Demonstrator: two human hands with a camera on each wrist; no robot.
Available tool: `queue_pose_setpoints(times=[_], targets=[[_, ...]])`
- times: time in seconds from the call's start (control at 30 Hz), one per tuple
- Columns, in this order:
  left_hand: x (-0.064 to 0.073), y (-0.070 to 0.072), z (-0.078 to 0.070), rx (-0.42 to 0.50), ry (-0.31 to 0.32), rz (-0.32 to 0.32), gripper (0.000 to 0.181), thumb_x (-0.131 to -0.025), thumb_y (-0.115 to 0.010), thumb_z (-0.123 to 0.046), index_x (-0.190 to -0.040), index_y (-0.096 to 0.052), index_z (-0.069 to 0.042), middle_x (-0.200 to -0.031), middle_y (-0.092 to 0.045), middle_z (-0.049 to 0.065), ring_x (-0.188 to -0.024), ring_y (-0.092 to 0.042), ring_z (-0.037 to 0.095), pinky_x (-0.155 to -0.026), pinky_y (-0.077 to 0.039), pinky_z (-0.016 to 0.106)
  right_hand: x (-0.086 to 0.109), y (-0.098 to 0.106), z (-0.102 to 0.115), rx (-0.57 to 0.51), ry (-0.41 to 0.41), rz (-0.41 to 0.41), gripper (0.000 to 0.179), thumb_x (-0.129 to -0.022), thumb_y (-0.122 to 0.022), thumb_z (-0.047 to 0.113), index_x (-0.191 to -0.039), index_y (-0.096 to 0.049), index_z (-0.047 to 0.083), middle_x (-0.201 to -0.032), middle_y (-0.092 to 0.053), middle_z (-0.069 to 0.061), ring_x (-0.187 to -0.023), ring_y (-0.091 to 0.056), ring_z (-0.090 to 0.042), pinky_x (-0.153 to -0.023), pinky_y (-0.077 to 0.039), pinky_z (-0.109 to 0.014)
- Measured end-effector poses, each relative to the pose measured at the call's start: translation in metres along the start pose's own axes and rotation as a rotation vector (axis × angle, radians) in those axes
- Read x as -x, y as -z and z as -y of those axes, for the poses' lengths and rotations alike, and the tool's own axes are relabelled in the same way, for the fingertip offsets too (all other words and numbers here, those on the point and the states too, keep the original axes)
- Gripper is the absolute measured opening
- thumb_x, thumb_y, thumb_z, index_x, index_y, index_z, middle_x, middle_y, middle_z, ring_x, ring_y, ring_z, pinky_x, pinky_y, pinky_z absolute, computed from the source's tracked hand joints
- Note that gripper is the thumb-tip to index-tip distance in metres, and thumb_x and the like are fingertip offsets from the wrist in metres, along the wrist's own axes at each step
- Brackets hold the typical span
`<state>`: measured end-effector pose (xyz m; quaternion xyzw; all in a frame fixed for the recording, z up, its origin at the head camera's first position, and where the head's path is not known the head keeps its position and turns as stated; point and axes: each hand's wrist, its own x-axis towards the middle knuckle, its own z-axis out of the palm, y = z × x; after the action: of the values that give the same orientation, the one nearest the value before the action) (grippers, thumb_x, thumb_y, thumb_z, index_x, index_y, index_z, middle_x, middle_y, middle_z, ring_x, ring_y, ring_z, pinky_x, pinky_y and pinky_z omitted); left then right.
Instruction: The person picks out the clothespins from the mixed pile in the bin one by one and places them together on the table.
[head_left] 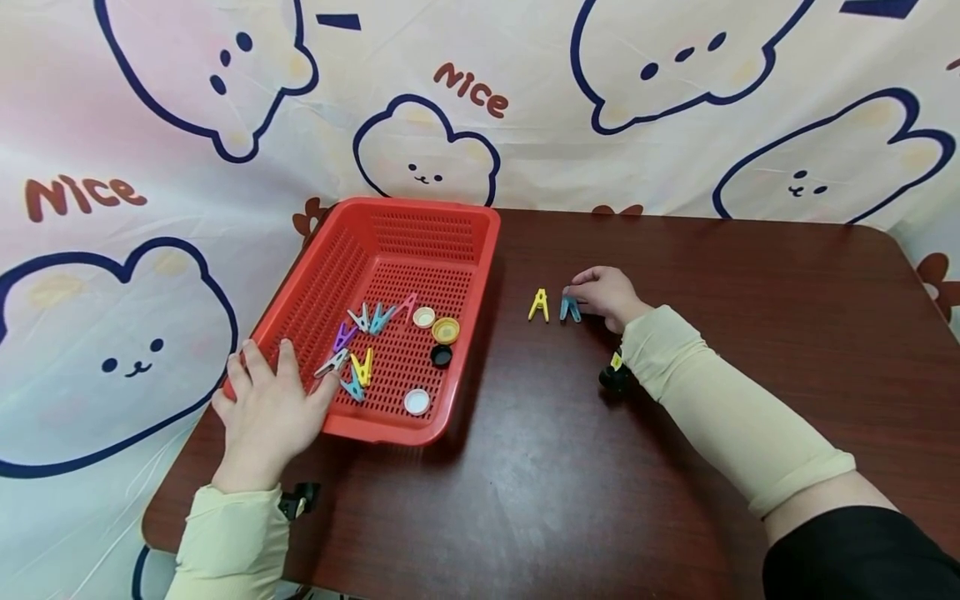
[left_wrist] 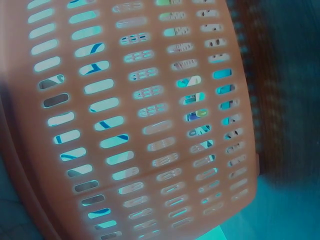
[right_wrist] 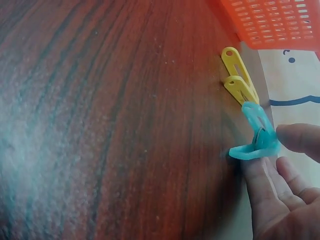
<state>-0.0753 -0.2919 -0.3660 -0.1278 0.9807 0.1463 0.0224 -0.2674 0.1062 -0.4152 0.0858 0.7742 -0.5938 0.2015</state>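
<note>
On the table's right part, my right hand [head_left: 609, 298] pinches a blue clothespin [head_left: 570, 309] by its closed end; the pin's two legs point toward me. In the right wrist view, thumb and fingers are at one end of this blue clothespin [right_wrist: 262, 134]. A yellow clothespin [head_left: 538, 305] lies just left of it on the table. My left hand [head_left: 272, 418] rests with spread fingers on the near left corner of a red plastic basket [head_left: 420, 433]. The left wrist view holds only the basket's slotted wall [left_wrist: 112, 150]; the hand itself is out of that view.
Inside the basket lie several clothespins, among them a purple clothespin [head_left: 344, 337] and a pink clothespin [head_left: 406, 307]. Several round caps lie along its right side, including a black cap [head_left: 441, 357] and a white cap [head_left: 417, 402]. A printed cloth [head_left: 540, 167] hangs behind the brown table [head_left: 540, 483].
</note>
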Motion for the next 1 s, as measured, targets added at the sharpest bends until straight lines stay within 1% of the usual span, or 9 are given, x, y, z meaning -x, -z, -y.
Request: queue_pose_setpoints(times=[0.17, 0.43, 0.63, 0.77, 1.0], targets=[[0.0003, -0.0006, -0.0001, -0.002, 0.001, 0.004, 0.093, -0.097, -0.057, -0.049, -0.156, -0.02, 0.013, -0.159, 0.003, 0.046, -0.144, 0.004, 0.066, -0.104, -0.002, 0.085, -0.0011, -0.001, -0.0016, -0.044, -0.002, 0.0, 0.023, -0.101, -0.063, 0.007, -0.12, -0.055, -0.002, -0.124, -0.061, -0.016, -0.096, -0.067, -0.016, -0.094, -0.056, -0.035], [-0.0002, -0.0006, 0.0, 0.001, 0.001, 0.004, 0.093, -0.098, -0.057, -0.049, -0.156, -0.021, 0.014, -0.158, 0.004, 0.046, -0.144, 0.004, 0.066, -0.103, -0.001, 0.085, -0.0017, -0.0023, -0.0038, -0.085, -0.012, 0.001, 0.022, -0.102, -0.061, 0.006, -0.121, -0.054, -0.002, -0.127, -0.059, -0.017, -0.111, -0.065, -0.024, -0.1, -0.053, -0.039], [0.0, -0.0002, 0.0007, 0.003, 0.004, 0.004, 0.092, -0.098, -0.057, -0.048, -0.156, -0.021, 0.014, -0.158, 0.004, 0.046, -0.143, 0.005, 0.067, -0.103, -0.001, 0.085, -0.0012, -0.0059, -0.004, -0.092, -0.017, -0.004, 0.028, -0.103, -0.059, 0.009, -0.128, -0.053, -0.004, -0.127, -0.057, -0.014, -0.117, -0.064, -0.027, -0.1, -0.053, -0.039], [0.0, -0.0002, 0.0009, 0.002, 0.004, 0.006, 0.093, -0.098, -0.057, -0.048, -0.155, -0.02, 0.015, -0.158, 0.004, 0.046, -0.143, 0.004, 0.067, -0.103, -0.002, 0.086, 0.0002, -0.008, -0.0028, -0.104, -0.014, -0.005, 0.035, -0.104, -0.059, 0.008, -0.134, -0.051, -0.006, -0.129, -0.056, -0.015, -0.121, -0.062, -0.029, -0.099, -0.053, -0.039], [-0.0004, 0.0, 0.0011, 0.001, 0.004, 0.005, 0.093, -0.098, -0.055, -0.05, -0.156, -0.02, 0.014, -0.158, 0.005, 0.046, -0.143, 0.005, 0.067, -0.103, -0.001, 0.086, 0.0016, -0.0078, -0.0029, -0.121, -0.016, 0.001, 0.035, -0.104, -0.058, 0.007, -0.136, -0.05, -0.005, -0.129, -0.056, -0.015, -0.115, -0.062, -0.026, -0.098, -0.054, -0.039]])
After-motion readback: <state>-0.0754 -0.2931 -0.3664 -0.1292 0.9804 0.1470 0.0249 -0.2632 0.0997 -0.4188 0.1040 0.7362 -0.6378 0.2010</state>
